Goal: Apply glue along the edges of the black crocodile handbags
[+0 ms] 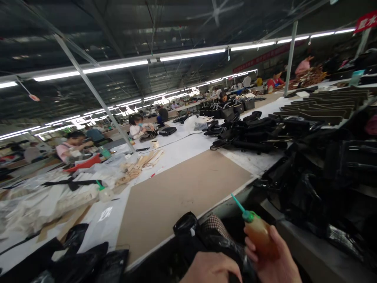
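Note:
My right hand (273, 253) is wrapped round a squeeze bottle (263, 237) of amber liquid. Its thin green nozzle points up and to the left, past the table edge. My left hand (212, 269) shows at the bottom edge of the view with its fingers curled; what they grip is hidden. Just beyond that hand lie a glossy black piece (188, 228) and a checked cloth part (216, 225), against the near side of the table. In front of both hands, a brown board (188, 192) lies flat on the white-covered table.
Black bag parts (250, 133) are heaped at the board's far right, with more dark pieces (324, 188) at right. Black pieces (82, 255) lie near left. Another green-tipped bottle (104, 192) stands by pale strips (141, 167). Co-workers sit along the far side; a metal post (97, 94) rises there.

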`<action>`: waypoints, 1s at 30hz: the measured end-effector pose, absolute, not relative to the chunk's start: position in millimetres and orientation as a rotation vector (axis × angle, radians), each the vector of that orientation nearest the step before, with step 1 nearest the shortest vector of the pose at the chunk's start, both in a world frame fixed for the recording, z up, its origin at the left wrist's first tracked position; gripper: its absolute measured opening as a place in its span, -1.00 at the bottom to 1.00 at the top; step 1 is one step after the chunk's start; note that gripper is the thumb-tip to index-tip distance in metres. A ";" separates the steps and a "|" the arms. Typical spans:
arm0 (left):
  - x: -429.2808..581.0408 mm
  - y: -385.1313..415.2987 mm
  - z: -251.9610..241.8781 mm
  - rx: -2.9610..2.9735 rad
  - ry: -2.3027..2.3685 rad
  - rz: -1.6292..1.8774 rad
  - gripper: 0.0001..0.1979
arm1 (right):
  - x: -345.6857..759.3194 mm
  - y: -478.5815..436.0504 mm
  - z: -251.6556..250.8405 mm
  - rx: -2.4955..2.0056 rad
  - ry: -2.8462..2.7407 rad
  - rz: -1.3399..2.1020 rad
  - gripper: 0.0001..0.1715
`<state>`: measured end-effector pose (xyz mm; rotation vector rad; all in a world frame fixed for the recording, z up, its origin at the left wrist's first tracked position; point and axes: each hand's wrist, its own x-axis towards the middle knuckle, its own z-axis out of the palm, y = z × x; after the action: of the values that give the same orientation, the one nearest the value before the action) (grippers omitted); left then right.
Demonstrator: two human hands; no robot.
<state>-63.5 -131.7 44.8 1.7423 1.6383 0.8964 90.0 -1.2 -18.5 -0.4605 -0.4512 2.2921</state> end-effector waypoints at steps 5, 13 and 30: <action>-89.3 -149.1 105.6 1.723 1.751 0.966 -0.72 | 142.2 21.8 12.0 -0.702 -0.452 2.116 -0.27; -117.1 -99.2 85.6 1.469 1.584 0.848 -0.88 | 214.6 31.8 17.1 -0.961 -0.660 2.005 0.19; -85.7 -136.0 -38.9 1.324 1.834 1.215 -0.63 | 226.7 1.4 -24.9 -1.055 -0.466 2.145 -0.32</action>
<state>-85.7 -136.0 -38.9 1.3240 1.8336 1.2146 226.7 1.4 -24.9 -1.0549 -0.4659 2.1448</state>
